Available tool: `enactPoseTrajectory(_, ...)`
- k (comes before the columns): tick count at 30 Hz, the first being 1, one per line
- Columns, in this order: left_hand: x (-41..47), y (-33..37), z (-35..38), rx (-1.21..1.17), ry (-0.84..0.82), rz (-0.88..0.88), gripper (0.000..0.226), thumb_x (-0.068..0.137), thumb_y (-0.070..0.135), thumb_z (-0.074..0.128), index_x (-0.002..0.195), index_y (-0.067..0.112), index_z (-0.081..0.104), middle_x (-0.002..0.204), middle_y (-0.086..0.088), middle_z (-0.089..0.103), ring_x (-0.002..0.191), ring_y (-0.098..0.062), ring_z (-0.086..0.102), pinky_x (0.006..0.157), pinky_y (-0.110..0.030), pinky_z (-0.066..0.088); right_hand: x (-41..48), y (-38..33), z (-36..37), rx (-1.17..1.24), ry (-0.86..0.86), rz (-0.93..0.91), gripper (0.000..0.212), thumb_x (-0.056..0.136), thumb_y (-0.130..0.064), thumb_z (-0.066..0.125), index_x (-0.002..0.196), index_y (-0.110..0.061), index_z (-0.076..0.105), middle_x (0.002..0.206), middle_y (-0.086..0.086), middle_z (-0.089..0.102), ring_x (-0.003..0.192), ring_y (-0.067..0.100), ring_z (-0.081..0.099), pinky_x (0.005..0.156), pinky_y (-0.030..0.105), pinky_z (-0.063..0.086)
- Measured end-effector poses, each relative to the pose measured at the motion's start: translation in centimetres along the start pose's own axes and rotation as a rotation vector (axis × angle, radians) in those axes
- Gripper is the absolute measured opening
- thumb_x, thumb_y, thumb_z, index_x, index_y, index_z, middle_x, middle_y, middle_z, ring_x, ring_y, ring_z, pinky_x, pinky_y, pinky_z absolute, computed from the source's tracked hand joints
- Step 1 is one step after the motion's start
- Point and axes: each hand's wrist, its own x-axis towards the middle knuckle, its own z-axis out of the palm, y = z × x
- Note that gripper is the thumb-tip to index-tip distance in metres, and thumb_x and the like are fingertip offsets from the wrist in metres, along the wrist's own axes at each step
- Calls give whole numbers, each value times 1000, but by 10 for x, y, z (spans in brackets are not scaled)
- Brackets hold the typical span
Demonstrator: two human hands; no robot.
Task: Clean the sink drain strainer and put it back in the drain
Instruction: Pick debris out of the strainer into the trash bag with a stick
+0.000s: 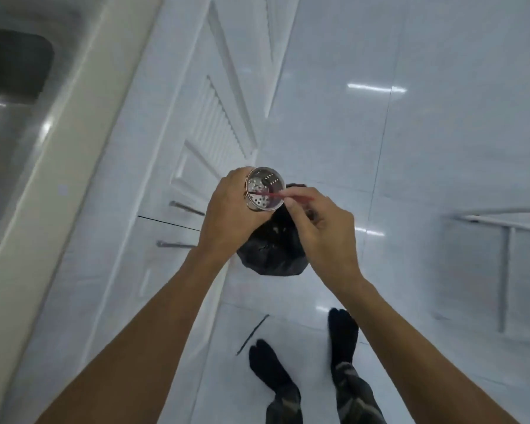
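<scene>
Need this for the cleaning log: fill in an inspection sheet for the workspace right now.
Surface: glossy white floor below the hands.
Job's things: metal strainer is out of the sink, held above a black bag; a thin red stick reaches into it.
Clutter: nothing seen.
Hands: left hand grips the strainer; right hand pinches the red stick.
Cables: nothing seen.
Surroundings: white cabinet doors with bar handles; the person's dark socks; a metal rack at right.
</scene>
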Motion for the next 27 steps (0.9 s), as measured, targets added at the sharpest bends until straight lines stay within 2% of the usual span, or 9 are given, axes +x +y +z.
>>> enactPoseTrajectory(3, -13, -49, 54, 36, 9, -10, 62, 70, 54, 84, 121, 32, 56, 111, 16, 62, 103, -10, 60, 88, -29, 54, -9, 74, 30, -95, -4, -11, 19, 102, -24, 61, 116, -28, 72, 105, -16, 73, 94, 6, 66, 85, 30, 57)
enactPoseTrajectory(6, -21, -99, 99, 94, 5, 10, 65, 72, 51, 84, 125, 22, 59, 114, 6, 65, 105, -12, 59, 89, -4, 38, -17, 141, 57, -247, -45, -54, 22, 103, -23, 57, 120, -26, 71, 106, -11, 74, 92, 7, 66, 85, 25, 57)
enactPoseTrajectory(8, -24, -128, 124, 146, -31, 23, 67, 75, 53, 82, 127, 19, 59, 117, 2, 67, 106, -13, 59, 88, 0, 33, -22, 176, 70, -328, -76, -74, 24, 105, -28, 53, 121, -25, 71, 109, -8, 74, 96, 11, 66, 87, 24, 56)
enactPoseTrajectory(12, -26, -172, 158, 235, -74, 12, 73, 76, 55, 81, 133, 16, 57, 126, -2, 65, 114, -17, 59, 96, -15, 43, -37, 218, 85, -451, -168, -62, 42, 101, -38, 39, 122, -18, 70, 112, 2, 74, 98, 21, 68, 90, 33, 58)
enactPoseTrajectory(15, -30, -189, 170, 270, -124, 11, 76, 76, 48, 85, 136, 13, 56, 130, -5, 64, 117, -20, 59, 100, -25, 47, -45, 232, 92, -495, -223, -7, 30, 100, -28, 54, 120, -15, 71, 109, 6, 75, 93, 24, 69, 87, 37, 60)
enactPoseTrajectory(17, -32, -193, 173, 283, -145, 7, 76, 76, 45, 86, 136, 11, 56, 130, -7, 63, 116, -23, 58, 100, -29, 50, -46, 236, 94, -465, -209, 8, 25, 101, -23, 58, 121, -16, 71, 109, 4, 74, 94, 22, 68, 89, 35, 59)
enactPoseTrajectory(21, -35, -192, 177, 288, -155, 21, 73, 77, 39, 87, 135, 6, 57, 129, -12, 63, 116, -28, 59, 101, -35, 50, -43, 236, 96, -370, -115, 52, 28, 103, -30, 53, 123, -20, 70, 112, -1, 73, 99, 14, 65, 94, 22, 53)
enactPoseTrajectory(24, -33, -189, 180, 292, -154, 45, 73, 77, 38, 86, 135, 4, 57, 130, -14, 63, 117, -31, 59, 102, -39, 51, -41, 234, 99, -403, -193, 72, 41, 100, -37, 45, 126, -17, 69, 118, 4, 72, 104, 19, 66, 99, 29, 53)
enactPoseTrajectory(27, -32, -188, 180, 292, -137, 50, 74, 77, 39, 86, 136, 5, 56, 131, -14, 62, 119, -31, 58, 103, -39, 50, -38, 237, 96, -475, -252, 1, 28, 100, -26, 57, 122, -15, 71, 114, 6, 74, 100, 24, 67, 93, 37, 58)
